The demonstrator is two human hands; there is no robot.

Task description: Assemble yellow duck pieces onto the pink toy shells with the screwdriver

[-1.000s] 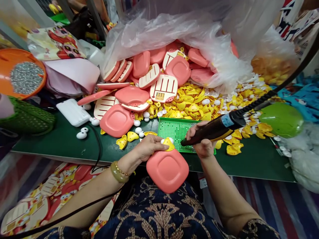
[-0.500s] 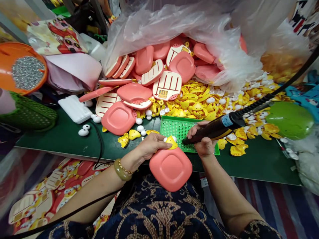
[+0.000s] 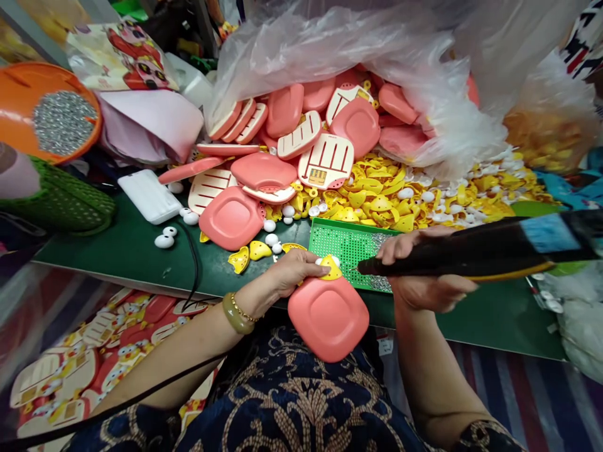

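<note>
right hand (image 3: 424,285) and its power screwdriver (image 3: 471,254) have swung since the earlier frames: the tool, which slanted up and away to the right, now lies almost level, with its rear end blurred and large at the right edge. its fingers are wrapped closed round the dark barrel. the left hand (image 3: 294,273) has scarcely shifted; its fingers pinch a yellow beak piece (image 3: 331,269) against the upper corner of a pink shell (image 3: 328,317), which hangs over the near edge of the counter (image 3: 132,251) above the lap. key relation: the screwdriver's long axis runs right to left, and its tip stands just right of the yellow beak piece, near it but apparently not touching; the pinching fingers close on that piece from the left, so the two hands meet at that corner, the left being the nearer to the shell. behind the tip lies a green perforated tray (image 3: 339,242) with small screws scattered on it. farther back, loose pink shells (image 3: 325,125) spill from a clear plastic bag (image 3: 377,44) onto a heap of yellow parts (image 3: 400,201). at far left, an orange bowl (image 3: 19,88) holds screws.
</note>
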